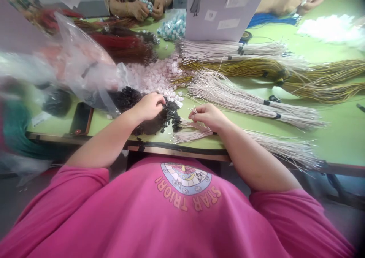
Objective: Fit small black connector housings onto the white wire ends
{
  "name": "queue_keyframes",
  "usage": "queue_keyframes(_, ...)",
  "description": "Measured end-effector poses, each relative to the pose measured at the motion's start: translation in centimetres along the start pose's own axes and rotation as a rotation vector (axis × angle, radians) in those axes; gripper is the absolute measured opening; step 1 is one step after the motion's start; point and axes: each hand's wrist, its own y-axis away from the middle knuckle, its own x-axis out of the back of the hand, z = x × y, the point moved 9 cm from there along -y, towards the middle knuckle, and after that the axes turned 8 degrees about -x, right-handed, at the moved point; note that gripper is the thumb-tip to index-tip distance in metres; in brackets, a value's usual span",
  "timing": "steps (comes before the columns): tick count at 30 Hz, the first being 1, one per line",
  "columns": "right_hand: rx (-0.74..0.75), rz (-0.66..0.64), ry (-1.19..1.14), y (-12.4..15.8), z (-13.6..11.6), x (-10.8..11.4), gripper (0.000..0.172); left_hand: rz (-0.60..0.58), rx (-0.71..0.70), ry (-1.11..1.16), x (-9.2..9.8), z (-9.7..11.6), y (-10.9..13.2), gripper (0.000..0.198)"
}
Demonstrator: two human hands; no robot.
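Wires [195, 109] are pinched by the right grip [209, 116]; black plugs [171, 113] are heaped leftward, nearer the left grip [148, 106], closure unclear.

The pink shirt [159, 227] has short, loose sleeves [75, 189]. On its front there is a round print [186, 176] with light blue border [186, 190] and orange letters [206, 201], "STAR TRIORI".

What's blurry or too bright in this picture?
In the head view, the white heap at upper right is washed out by glare; also in the head view, the green bundle at far left looks smeared, while the left hand and right hand look clearer.
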Motion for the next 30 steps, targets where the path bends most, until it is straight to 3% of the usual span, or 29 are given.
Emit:
queue_keyframes(5, 0.017, -0.028, -0.048, -0.2, 0.2, -0.3, 0.021, -0.048, -0.045, 0.505, -2.4, 4.4, 1.4, 0.021)
queue_keyframes(9, 0.044, 0.015, -0.045, -0.1, 0.1, -0.2, 0.020, 0.003, 0.017, 0.707, -4.7, 4.5, 1.0, 0.018)
queue_keyframes(12, 0.087, 0.073, 0.021, 0.2, -0.4, 0.0, 0.018, 0.054, 0.009, 0.746, -5.2, 3.8, 0.5, 0.018)
queue_keyframes(20, 0.165, 0.193, 0.163, 0.6, -1.3, 0.3, 0.017, 0.060, -0.023, 0.690, -4.9, 4.0, 0.7, 0.018)
queue_keyframes(30, 0.173, 0.239, 0.254, 0.6, -1.2, 0.1, 0.018, 0.065, -0.042, 0.620, -5.0, 4.2, 0.7, 0.018)
